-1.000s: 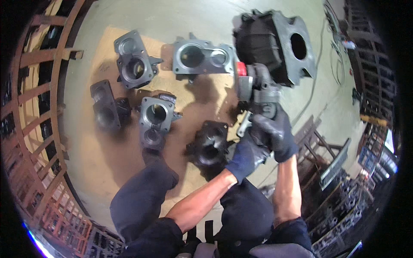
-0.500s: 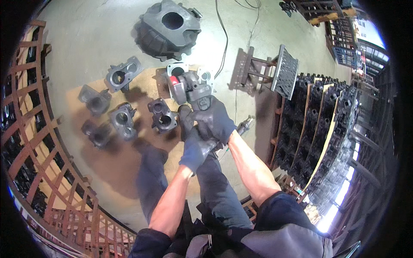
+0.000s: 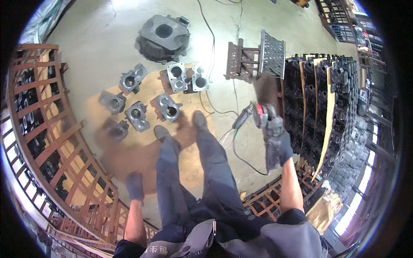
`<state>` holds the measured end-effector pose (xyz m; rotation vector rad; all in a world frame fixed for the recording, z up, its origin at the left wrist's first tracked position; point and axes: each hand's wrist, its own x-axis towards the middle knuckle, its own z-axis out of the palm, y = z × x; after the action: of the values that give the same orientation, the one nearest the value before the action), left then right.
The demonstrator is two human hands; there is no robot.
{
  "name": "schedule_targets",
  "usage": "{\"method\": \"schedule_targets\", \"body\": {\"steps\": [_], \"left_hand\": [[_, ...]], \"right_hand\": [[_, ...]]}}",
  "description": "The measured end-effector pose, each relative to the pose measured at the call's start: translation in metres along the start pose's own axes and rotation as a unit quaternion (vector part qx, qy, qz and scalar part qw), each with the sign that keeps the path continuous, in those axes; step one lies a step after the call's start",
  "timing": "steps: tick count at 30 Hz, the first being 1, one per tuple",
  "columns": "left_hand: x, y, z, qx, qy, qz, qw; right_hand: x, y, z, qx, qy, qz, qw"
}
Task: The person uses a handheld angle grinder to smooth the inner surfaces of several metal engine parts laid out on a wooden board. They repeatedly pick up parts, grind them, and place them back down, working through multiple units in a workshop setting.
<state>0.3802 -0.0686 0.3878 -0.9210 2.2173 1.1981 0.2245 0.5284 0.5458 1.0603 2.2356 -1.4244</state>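
My right hand (image 3: 285, 148), in a dark glove, is out to the right and closed round a dark angle grinder (image 3: 272, 129) with a red disc (image 3: 259, 116). The fingers are partly hidden behind the grinder's body. My left hand (image 3: 135, 185), also gloved, hangs low beside my left leg, apart from the parts. It is smeared, so its fingers do not show clearly. Beyond my feet, several grey metal castings with round bores, among them one casting (image 3: 166, 107) near my shoes and a bright-faced pair (image 3: 177, 77), lie on a tan sheet (image 3: 146, 161).
A large round housing (image 3: 162, 45) lies on the floor ahead. A perforated metal step stool (image 3: 272, 53) is at the far right. A slim corded power tool (image 3: 243, 117) lies near the grinder, its cable looping over the floor. Racks of dark castings (image 3: 316, 103) and a rusty lattice cage (image 3: 64, 137) flank me.
My hands were together on the grinder over the castings. The right hand has carried it to the right; the left has let go and dropped down to the left.
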Motion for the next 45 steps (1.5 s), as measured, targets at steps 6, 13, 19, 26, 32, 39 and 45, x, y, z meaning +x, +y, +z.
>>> {"method": "schedule_targets", "body": {"steps": [6, 13, 19, 26, 32, 39, 45], "left_hand": [[-0.111, -0.148, -0.013, 0.362, -0.150, 0.020, 0.920], [-0.205, -0.099, 0.066, 0.343, -0.081, -0.176, 0.919], [-0.138, -0.055, 0.176, 0.308, -0.022, -0.108, 0.945], [0.121, 0.059, 0.334, 0.193, 0.094, 0.049, 0.975], [0.234, 0.029, 0.385, 0.404, 0.078, 0.231, 0.882], [0.282, -0.027, 0.399, 0.477, 0.081, 0.308, 0.819], [0.292, 0.010, 0.367, 0.430, 0.047, 0.301, 0.850]], "right_hand": [[0.021, 0.039, -0.037, 0.074, -0.029, 0.011, 0.997], [0.146, 0.146, -0.034, 0.053, -0.096, 0.026, 0.994], [0.272, 0.228, -0.007, 0.176, -0.118, 0.120, 0.970], [0.398, 0.301, 0.066, 0.181, -0.147, 0.167, 0.958], [0.461, 0.336, 0.138, 0.194, -0.145, 0.190, 0.952], [0.504, 0.361, 0.170, 0.270, -0.205, 0.186, 0.922], [0.531, 0.387, 0.172, 0.233, -0.150, 0.177, 0.945]]}}
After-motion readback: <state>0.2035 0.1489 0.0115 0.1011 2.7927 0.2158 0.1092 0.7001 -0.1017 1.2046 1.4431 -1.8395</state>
